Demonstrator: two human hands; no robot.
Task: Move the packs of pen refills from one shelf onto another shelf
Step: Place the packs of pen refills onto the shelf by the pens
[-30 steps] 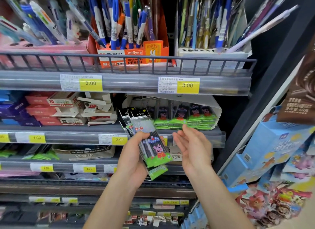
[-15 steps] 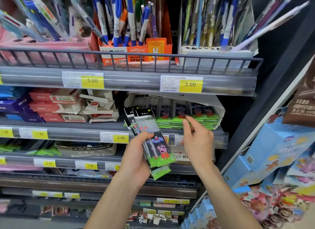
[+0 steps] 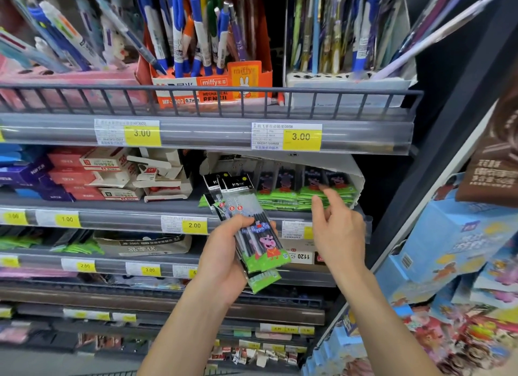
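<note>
The left hand (image 3: 224, 260) grips a fanned bundle of refill packs (image 3: 252, 230), thumb on top. The right hand (image 3: 336, 230) reaches, fingers loosely spread, toward the shelf's stacked packs (image 3: 302, 193).

— At twelve o'clock we face tiered grey metal shelving (image 3: 224, 134), its top tier fenced by a wire rail (image 3: 213, 91), with yellow price labels (image 3: 301, 137) on the edges.

— At three o'clock we note a dark upright post (image 3: 437, 162); lighting is dim between tiers.

Head camera faces the shelves (image 3: 213, 134) closely, angled downward.
</note>
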